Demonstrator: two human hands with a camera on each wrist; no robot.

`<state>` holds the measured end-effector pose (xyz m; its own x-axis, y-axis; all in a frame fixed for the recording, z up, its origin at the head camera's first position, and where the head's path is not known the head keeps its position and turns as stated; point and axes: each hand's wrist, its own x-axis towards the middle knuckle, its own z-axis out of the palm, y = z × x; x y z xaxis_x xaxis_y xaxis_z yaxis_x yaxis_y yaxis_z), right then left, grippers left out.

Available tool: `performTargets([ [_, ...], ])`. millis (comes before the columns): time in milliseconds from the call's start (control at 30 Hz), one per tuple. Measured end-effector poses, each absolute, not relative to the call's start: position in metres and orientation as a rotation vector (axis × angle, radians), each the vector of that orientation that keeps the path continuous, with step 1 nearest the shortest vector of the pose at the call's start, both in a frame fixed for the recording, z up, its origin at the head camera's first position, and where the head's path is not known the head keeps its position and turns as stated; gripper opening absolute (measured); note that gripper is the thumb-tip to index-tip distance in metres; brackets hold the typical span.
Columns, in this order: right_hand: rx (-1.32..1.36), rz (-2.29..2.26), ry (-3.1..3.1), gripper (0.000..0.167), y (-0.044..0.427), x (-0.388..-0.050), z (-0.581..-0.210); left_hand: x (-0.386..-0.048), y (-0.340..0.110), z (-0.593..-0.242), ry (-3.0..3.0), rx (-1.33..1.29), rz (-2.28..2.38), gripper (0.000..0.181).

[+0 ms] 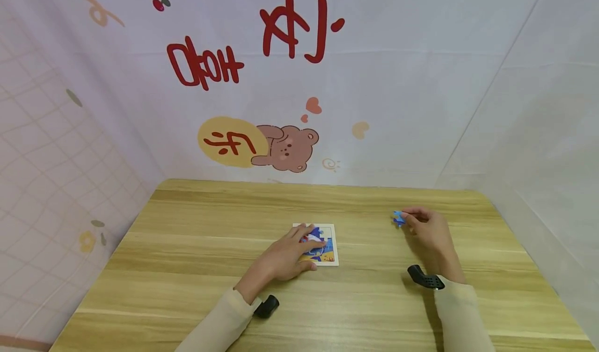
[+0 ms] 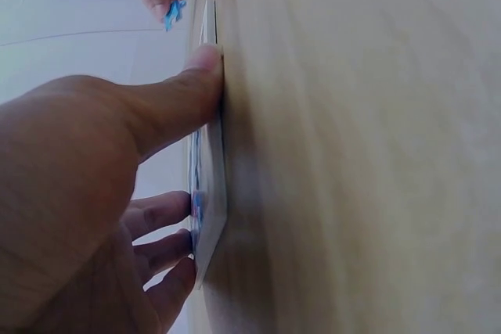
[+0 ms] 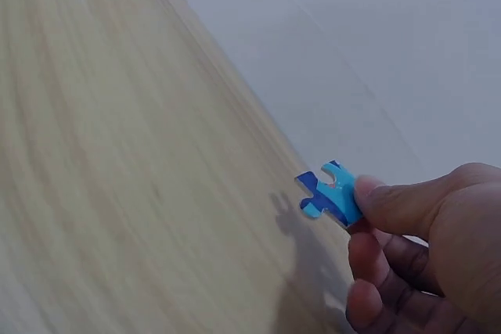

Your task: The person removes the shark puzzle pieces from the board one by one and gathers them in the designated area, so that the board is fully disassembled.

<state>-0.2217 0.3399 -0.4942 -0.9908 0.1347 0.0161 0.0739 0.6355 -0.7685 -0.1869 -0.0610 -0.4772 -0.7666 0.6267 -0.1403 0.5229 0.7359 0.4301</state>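
A small square jigsaw puzzle [image 1: 329, 258] with a white border lies flat near the middle of the table. My left hand [image 1: 288, 253] rests on it with spread fingers, the thumb at its near edge, hiding its left part. In the left wrist view the puzzle [image 2: 210, 217] appears edge-on under the fingers. Off to the right, my right hand [image 1: 431, 231] pinches a blue jigsaw piece [image 1: 399, 218] between thumb and fingers. The right wrist view shows this piece [image 3: 329, 193] held above the tabletop, its knobs pointing away from the hand and its shadow beside it.
The wooden table [image 1: 187, 269] meets a white cloth wall [image 1: 398, 81] at its back edge. Printed on that cloth are red characters and a bear [image 1: 290, 149]. More cloth hangs at the left and right sides. A black wrist camera [image 1: 423, 278] sits on each wrist.
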Motion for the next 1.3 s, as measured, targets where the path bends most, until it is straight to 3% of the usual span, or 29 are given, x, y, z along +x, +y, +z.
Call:
performTargets([
  [233,-0.244,1.137,-2.795,0.039,0.352,-0.219,-0.495,-0.188,-0.062,-0.476,2.665,0.903,0.540,0.055],
  [667,-0.161,0.853,-2.681,0.020,0.347,-0.225,-0.508,-0.188,-0.064,-0.477,2.677,0.929,0.541,0.055],
  [1300,-0.069,0.713,-2.654,0.015,0.347,-0.225,-0.511,-0.188,-0.065,-0.478,2.671,0.949,0.623,0.052],
])
